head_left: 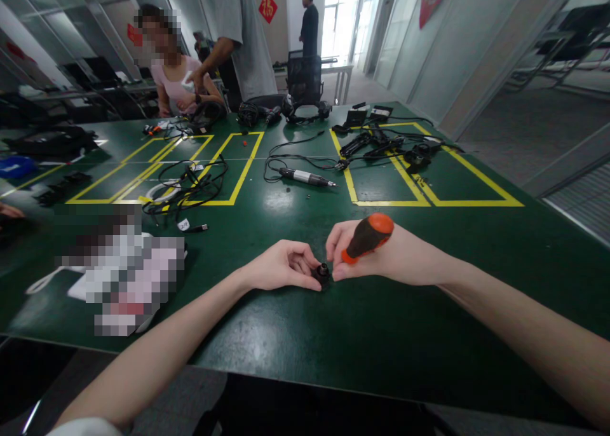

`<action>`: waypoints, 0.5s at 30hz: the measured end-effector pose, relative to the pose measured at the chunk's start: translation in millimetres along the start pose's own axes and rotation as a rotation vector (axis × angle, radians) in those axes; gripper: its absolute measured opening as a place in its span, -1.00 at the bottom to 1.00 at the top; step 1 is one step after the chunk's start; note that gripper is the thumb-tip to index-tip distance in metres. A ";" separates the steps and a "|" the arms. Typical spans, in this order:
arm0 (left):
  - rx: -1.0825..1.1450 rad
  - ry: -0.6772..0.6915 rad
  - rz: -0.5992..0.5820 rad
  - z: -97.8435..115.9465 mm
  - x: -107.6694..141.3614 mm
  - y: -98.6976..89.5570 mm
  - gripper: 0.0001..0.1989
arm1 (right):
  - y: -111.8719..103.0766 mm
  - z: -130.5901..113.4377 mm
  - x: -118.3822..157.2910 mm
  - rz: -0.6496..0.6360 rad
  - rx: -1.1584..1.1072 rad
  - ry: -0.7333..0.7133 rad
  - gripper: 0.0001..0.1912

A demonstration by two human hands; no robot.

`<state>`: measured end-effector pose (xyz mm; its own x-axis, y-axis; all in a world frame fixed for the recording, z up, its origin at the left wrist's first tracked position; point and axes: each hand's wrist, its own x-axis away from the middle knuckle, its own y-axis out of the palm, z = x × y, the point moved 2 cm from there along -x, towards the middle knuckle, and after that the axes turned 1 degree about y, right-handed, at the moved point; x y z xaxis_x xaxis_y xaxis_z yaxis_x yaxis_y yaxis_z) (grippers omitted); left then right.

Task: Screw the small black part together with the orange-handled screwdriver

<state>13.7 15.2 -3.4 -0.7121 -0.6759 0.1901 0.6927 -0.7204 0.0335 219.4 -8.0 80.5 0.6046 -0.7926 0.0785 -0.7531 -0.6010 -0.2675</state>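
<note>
My left hand (284, 265) is closed around a small black round part (321, 273) that rests on the green table (267, 334). A short dark cylinder sticks up from the part's top. In my right hand (376, 252) is a screwdriver (369, 236) with an orange and black handle, its butt end tilted up and right. The fingertips of my right hand are close beside the black part on its right. The screwdriver's shaft and tip cannot be made out.
An electric screwdriver (307, 177) lies beyond my hands, with its cable behind. Black cables (203, 191) lie at left, and black parts (376, 142) fill taped areas at right. A pixelated bundle (138, 277) sits left. People (178, 74) are across the table.
</note>
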 end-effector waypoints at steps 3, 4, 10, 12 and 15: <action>0.004 -0.003 -0.012 -0.2 -0.3 -1.8 -0.64 | -0.9 2.0 -1.1 0.021 -0.039 -0.004 -0.76; 0.003 -0.006 -0.018 -0.5 -0.4 -2.3 -0.63 | -1.2 2.9 -1.3 0.026 -0.064 0.005 -0.75; -0.035 0.009 -0.034 0.4 -0.9 -4.7 -0.64 | 0.0 5.0 0.0 -0.071 -0.192 0.044 -0.67; -0.063 0.021 -0.025 1.4 -0.7 -4.3 -0.65 | 1.3 5.3 0.7 -0.098 -0.207 0.039 -0.68; -0.103 0.034 -0.015 2.5 -0.8 -1.1 -0.65 | 1.9 8.5 0.3 -0.058 -0.221 0.033 -0.63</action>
<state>13.7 16.9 -1.1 -0.7271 -0.6685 0.1566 0.6677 -0.7415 -0.0656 220.4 -8.6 71.9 0.6423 -0.7570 0.1199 -0.7582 -0.6505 -0.0451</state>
